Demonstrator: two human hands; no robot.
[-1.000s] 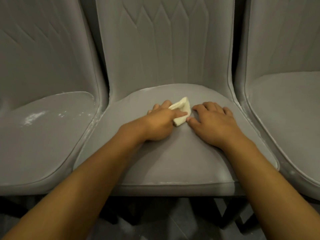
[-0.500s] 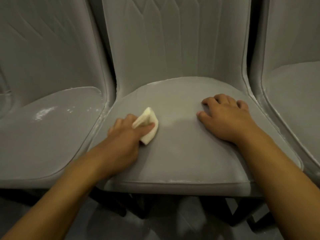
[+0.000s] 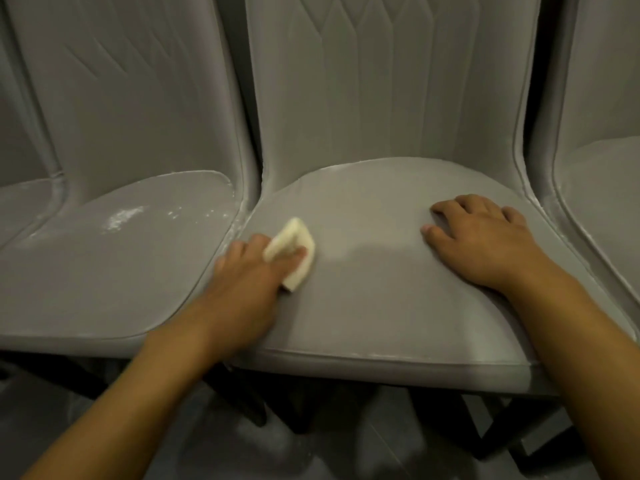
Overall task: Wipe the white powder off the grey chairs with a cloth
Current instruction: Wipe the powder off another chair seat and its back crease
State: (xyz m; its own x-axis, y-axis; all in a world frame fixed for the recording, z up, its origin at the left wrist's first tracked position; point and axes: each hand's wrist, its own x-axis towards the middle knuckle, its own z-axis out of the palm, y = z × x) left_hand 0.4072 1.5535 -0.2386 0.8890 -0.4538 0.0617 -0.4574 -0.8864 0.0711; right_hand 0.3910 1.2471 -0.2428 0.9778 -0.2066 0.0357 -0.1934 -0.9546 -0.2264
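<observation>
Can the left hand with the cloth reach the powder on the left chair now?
Probably yes. The left hand grips the cloth at the left edge of the middle seat; the powder lies on the left seat beside it, with nothing between them.

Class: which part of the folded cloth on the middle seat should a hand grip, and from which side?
Grip the cloth by its thick near-left fold, coming from above on the left, as the left hand does. It lies flat on the middle seat, so this likely leaves its far-right part free to wipe.
</observation>
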